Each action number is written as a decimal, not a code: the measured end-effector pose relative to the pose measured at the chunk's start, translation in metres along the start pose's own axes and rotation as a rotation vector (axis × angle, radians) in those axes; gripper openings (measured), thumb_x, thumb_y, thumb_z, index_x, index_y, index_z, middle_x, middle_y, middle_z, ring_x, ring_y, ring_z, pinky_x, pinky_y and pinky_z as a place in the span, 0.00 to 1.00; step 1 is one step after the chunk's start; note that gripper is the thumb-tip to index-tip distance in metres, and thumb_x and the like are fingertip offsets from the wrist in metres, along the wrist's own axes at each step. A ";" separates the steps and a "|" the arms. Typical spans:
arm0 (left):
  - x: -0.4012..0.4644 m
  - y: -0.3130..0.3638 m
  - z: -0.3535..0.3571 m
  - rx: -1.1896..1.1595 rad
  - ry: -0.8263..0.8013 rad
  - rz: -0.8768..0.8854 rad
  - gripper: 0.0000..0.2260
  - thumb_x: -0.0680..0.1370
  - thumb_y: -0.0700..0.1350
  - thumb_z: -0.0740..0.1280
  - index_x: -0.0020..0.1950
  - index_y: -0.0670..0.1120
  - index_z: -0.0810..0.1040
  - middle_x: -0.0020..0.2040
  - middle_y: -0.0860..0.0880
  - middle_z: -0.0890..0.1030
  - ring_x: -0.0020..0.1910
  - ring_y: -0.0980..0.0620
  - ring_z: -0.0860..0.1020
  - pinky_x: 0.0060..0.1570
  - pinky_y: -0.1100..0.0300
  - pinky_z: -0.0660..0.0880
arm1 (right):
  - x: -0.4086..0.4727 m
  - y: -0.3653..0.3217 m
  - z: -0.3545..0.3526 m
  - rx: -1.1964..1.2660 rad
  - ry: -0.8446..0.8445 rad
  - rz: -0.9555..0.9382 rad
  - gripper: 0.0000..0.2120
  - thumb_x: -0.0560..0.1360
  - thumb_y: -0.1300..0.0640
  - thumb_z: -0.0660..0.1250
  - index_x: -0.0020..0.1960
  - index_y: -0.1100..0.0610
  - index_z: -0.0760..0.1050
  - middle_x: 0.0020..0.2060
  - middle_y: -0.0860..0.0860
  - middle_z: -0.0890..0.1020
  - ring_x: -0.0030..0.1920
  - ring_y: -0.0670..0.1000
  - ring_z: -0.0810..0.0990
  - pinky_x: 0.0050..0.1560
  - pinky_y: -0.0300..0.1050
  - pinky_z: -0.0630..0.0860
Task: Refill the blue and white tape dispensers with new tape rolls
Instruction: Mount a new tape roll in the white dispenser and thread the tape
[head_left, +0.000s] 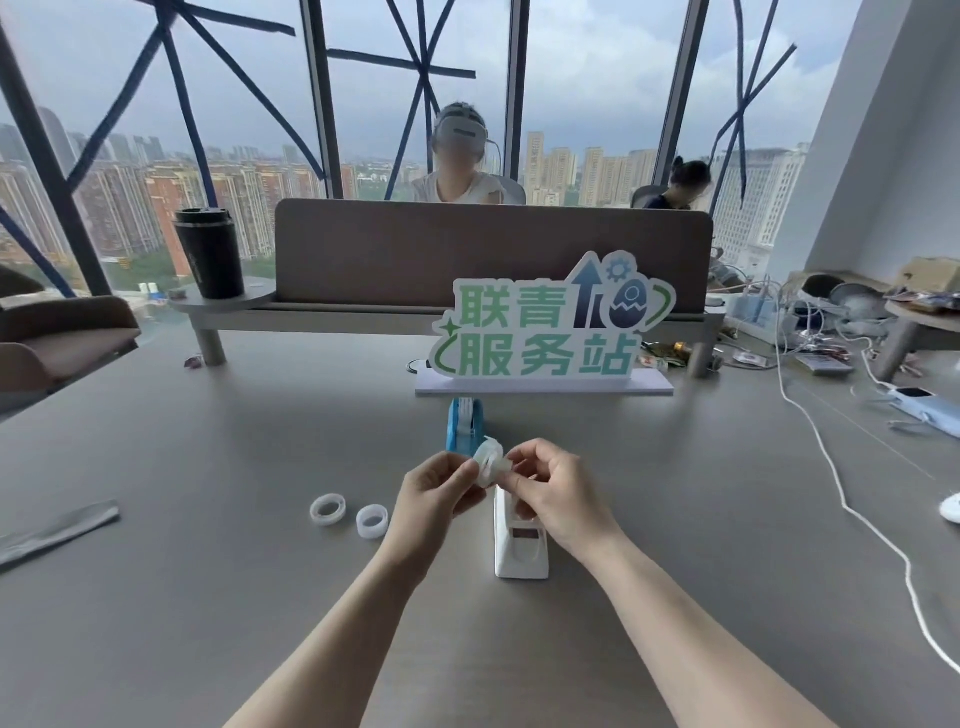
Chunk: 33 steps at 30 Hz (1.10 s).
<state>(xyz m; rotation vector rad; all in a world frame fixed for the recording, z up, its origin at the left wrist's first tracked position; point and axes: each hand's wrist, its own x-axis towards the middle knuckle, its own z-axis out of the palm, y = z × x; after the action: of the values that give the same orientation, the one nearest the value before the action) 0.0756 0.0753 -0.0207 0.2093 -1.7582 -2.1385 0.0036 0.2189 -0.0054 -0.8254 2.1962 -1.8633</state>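
Note:
A translucent tape roll (489, 460) is held up between both hands over the grey table (208, 597). My left hand (436, 488) pinches its left side and my right hand (558, 493) grips its right side. Directly beneath them stands the white tape dispenser (521, 548), partly hidden by my right hand. The blue tape dispenser (464, 423) stands just behind the hands, with a roll showing in its top. Two more clear tape rolls (328, 510) (372, 520) lie flat on the table to the left.
A standing sign (545, 322) on a white base sits behind the blue dispenser. A grey strip (57, 530) lies at the far left. A white cable (841, 499) runs along the right side, with a cluttered pile behind it. A black tumbler (209, 253) stands on a raised shelf.

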 end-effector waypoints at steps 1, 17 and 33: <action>0.001 0.000 0.000 0.018 -0.003 0.003 0.07 0.79 0.40 0.66 0.44 0.38 0.79 0.42 0.41 0.80 0.44 0.49 0.79 0.57 0.52 0.78 | 0.000 0.000 -0.001 -0.009 -0.002 -0.013 0.09 0.70 0.50 0.75 0.44 0.54 0.80 0.35 0.54 0.80 0.30 0.49 0.76 0.31 0.44 0.77; 0.009 0.005 -0.002 0.045 -0.087 0.005 0.09 0.73 0.36 0.71 0.49 0.30 0.78 0.43 0.47 0.87 0.43 0.53 0.84 0.47 0.63 0.80 | 0.006 -0.002 -0.012 0.028 0.019 -0.044 0.17 0.61 0.42 0.78 0.39 0.54 0.80 0.35 0.56 0.84 0.33 0.52 0.80 0.42 0.57 0.81; 0.003 0.007 0.004 -0.128 -0.105 -0.072 0.09 0.75 0.36 0.69 0.54 0.44 0.80 0.50 0.42 0.85 0.51 0.46 0.82 0.60 0.49 0.77 | 0.001 -0.003 -0.014 -0.220 0.086 -0.224 0.07 0.67 0.54 0.78 0.40 0.51 0.80 0.31 0.45 0.82 0.32 0.43 0.77 0.37 0.40 0.77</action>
<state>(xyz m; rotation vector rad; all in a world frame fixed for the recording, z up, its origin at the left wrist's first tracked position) 0.0733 0.0767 -0.0126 0.1309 -1.6850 -2.3430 -0.0026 0.2307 0.0012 -1.0903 2.4878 -1.8017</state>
